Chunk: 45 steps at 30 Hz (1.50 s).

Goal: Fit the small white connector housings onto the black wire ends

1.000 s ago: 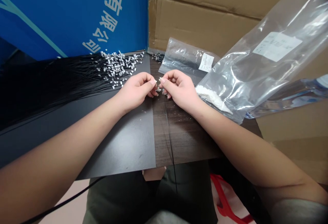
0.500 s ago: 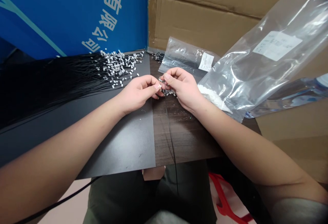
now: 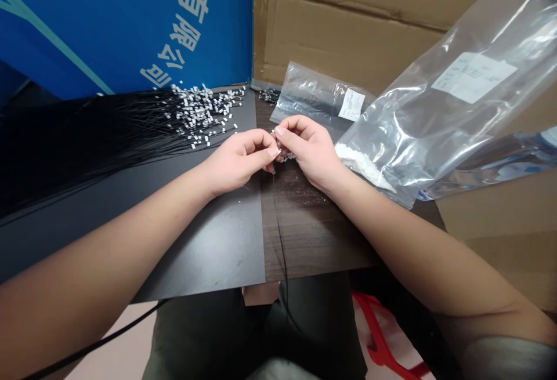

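Note:
My left hand (image 3: 243, 159) is closed in a pinch, with a small white connector (image 3: 278, 151) showing at the tip of its thumb. Just right of it, almost touching, my right hand (image 3: 308, 145) pinches thumb against forefinger. A thin black wire (image 3: 281, 232) drops from between the hands, crosses the table edge and hangs over my lap. Its upper end is hidden by the fingers; the right hand seems to hold it. Loose white connectors (image 3: 288, 158) lie on the table behind the fingertips, partly covered by them.
At the left lies a big bundle of black wires (image 3: 87, 136) with white connectors (image 3: 198, 110) on their ends. A flat clear bag (image 3: 315, 98) and a larger bag (image 3: 452, 101) holding white pieces (image 3: 363, 165) lie behind. A cardboard box (image 3: 348, 26) and a blue panel (image 3: 126, 26) stand at the back.
My left hand has moved slightly right, closer to my right hand. The hanging wire has shifted left, and its top now disappears below the left fingertips.

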Tool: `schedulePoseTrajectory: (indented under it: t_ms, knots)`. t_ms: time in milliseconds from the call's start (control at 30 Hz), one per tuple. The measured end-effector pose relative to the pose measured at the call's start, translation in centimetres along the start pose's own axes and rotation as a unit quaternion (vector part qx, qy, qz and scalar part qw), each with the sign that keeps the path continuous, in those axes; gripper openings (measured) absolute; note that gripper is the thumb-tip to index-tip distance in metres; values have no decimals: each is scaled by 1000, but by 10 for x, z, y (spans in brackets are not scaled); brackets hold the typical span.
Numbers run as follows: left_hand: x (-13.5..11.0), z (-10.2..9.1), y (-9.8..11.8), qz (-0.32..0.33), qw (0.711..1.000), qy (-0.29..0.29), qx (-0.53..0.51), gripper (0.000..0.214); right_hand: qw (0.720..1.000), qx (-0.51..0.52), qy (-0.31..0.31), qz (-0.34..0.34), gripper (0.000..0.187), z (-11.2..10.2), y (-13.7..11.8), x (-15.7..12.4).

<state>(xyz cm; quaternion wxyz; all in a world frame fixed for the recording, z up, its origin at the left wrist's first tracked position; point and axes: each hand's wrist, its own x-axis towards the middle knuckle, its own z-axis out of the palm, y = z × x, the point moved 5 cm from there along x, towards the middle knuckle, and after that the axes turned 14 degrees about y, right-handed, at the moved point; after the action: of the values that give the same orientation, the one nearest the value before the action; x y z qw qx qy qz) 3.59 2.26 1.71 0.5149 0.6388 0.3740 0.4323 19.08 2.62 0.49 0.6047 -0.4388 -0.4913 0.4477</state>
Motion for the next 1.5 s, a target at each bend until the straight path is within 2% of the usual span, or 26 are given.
schedulePoseTrajectory:
  t_ms: [267,833,1500]
  knots:
    - [-1,1,1,1,1000,-7,-6,35,1000,-2,12,19,24,-1,0,0]
    - [-1,2,1,-10,1000,-16,-3,34,999,-18,33,25,14,-3,0,1]
    - [0,1,-1,-15,999,-4,-29,31,999,30,14,14,30,-3,1,2]
